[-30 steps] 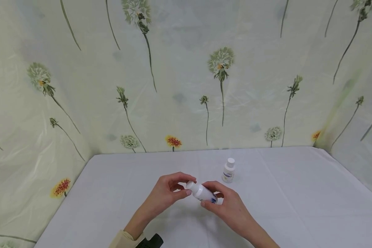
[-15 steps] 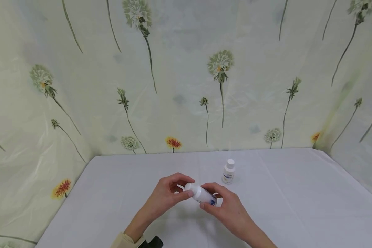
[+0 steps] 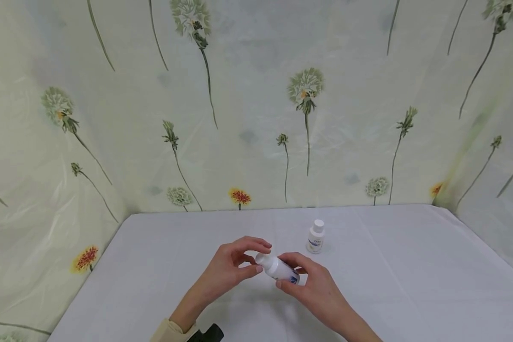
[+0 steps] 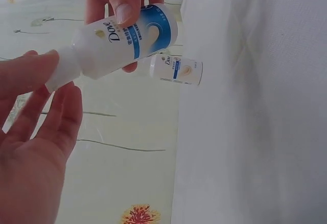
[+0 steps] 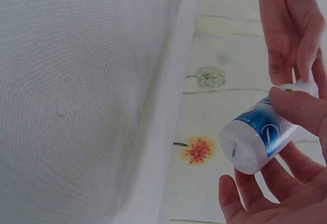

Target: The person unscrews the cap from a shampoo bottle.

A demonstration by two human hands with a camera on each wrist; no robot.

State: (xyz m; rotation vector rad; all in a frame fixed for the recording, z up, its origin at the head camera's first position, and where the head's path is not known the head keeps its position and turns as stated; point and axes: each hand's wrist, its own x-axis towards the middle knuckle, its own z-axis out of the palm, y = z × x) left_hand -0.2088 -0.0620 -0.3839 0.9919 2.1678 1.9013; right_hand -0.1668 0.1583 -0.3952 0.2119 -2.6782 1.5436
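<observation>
A white Dove-labelled lotion bottle with a blue band is held tilted above the table, its cap end up and to the left. My right hand grips its lower body, the thumb across the front and the fingers around the back. At the other end, my left hand has thumb and fingers loosely around the white cap; in the head view the index finger stands slightly off it. The bottle's base faces the right wrist camera. A similar small bottle stands upright behind my right hand.
A white cloth covers the table. Behind it hangs a pale curtain printed with dandelions, which also closes in both sides. A black device sits at the left wrist near a cream cuff.
My left index finger has lifted off the cap and the thumb has shifted down along its edge. My right hand and the bottle stay nearly still.
</observation>
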